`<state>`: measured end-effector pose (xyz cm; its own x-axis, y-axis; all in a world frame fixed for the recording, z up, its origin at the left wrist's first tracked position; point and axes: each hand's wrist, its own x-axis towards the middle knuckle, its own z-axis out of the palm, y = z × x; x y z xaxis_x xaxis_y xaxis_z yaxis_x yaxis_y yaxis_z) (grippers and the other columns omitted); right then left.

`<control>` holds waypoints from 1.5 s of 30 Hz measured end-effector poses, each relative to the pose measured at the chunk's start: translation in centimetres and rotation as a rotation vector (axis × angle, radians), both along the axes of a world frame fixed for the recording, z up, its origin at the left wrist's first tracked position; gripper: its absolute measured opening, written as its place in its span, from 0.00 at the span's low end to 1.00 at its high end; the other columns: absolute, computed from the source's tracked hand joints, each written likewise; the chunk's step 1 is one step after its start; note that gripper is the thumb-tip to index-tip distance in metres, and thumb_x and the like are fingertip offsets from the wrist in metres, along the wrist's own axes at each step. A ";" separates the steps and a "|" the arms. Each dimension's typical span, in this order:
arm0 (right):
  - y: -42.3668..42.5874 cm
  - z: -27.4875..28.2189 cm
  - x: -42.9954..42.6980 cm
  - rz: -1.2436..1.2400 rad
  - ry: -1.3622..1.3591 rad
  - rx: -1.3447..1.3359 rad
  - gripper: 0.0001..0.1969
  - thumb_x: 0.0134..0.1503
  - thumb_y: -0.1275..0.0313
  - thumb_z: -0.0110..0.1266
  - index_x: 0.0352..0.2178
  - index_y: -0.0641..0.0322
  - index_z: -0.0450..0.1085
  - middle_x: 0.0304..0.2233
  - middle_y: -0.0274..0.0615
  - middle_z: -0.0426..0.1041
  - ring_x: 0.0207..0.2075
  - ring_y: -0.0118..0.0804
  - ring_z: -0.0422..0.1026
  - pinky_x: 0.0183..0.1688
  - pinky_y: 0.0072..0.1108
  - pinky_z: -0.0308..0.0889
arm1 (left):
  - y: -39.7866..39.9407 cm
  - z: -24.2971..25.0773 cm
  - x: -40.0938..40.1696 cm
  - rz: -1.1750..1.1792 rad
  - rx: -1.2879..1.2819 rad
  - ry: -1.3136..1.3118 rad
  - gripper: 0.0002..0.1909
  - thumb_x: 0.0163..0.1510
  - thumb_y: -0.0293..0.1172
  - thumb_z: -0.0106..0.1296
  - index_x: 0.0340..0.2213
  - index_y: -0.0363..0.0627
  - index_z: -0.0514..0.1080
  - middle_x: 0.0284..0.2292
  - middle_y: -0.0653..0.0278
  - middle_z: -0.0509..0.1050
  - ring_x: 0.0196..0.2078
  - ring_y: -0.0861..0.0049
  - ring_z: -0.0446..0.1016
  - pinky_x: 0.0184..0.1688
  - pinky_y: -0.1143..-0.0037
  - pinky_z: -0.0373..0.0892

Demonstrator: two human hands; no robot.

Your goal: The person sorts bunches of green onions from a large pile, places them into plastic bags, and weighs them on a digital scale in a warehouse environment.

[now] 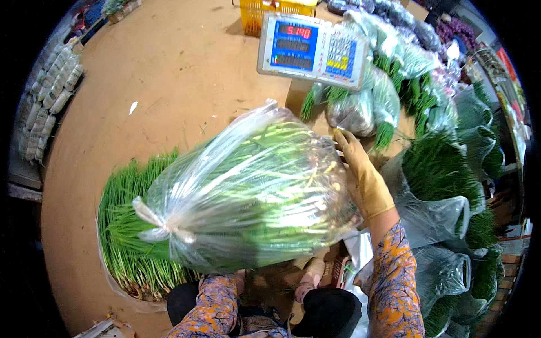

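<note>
A large clear plastic bag (249, 190), knotted at its left end, is full of long green-stalked vegetables. Their pale stems and brownish roots lie towards the right. My right hand (361, 173), in a tan rubber glove, holds the root end with its fingers along the upper right corner; the thumb is hidden. My left forearm (215, 300), in an orange-patterned sleeve, runs up to the bag's lower side, and the bag hides the left hand. Loose thin green stalks (135, 228) lie on a plastic sheet to the left, partly covered by the bag.
Beyond the bag is a digital scale display (310, 50) with lit red digits. Behind it stands a yellow plastic basket (249, 21). Bagged greens (439, 169) crowd the right side, and packed white bundles (55, 84) are stacked at far left. My feet are below the bag.
</note>
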<state>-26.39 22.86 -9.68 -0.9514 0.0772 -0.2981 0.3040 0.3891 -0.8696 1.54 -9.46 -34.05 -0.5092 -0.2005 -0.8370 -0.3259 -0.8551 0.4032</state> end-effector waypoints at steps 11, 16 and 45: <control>-1.6 -2.8 0.5 0.007 -0.776 -0.842 0.21 0.52 0.57 0.42 0.41 0.62 0.62 0.32 0.41 0.70 0.31 0.31 0.69 0.33 0.22 0.67 | -2.4 8.8 1.9 -0.090 -0.135 -0.147 0.16 0.54 0.37 0.33 0.35 0.37 0.64 0.35 0.56 0.66 0.33 0.72 0.65 0.36 0.73 0.64; -5.3 -2.2 5.1 0.032 -0.600 -0.727 0.19 0.51 0.62 0.44 0.42 0.61 0.61 0.31 0.41 0.69 0.30 0.33 0.69 0.33 0.23 0.66 | -9.1 20.9 -0.7 -0.283 -0.351 -0.148 0.17 0.54 0.37 0.33 0.36 0.36 0.63 0.35 0.56 0.66 0.34 0.73 0.66 0.36 0.73 0.63; -17.6 0.0 3.2 -0.133 -0.393 -1.133 0.29 0.51 0.65 0.45 0.52 0.62 0.46 0.49 0.47 0.56 0.50 0.40 0.58 0.50 0.29 0.55 | -6.0 23.2 -21.0 -0.757 -0.811 0.220 0.14 0.50 0.33 0.45 0.38 0.40 0.66 0.35 0.65 0.68 0.38 0.79 0.65 0.43 0.79 0.60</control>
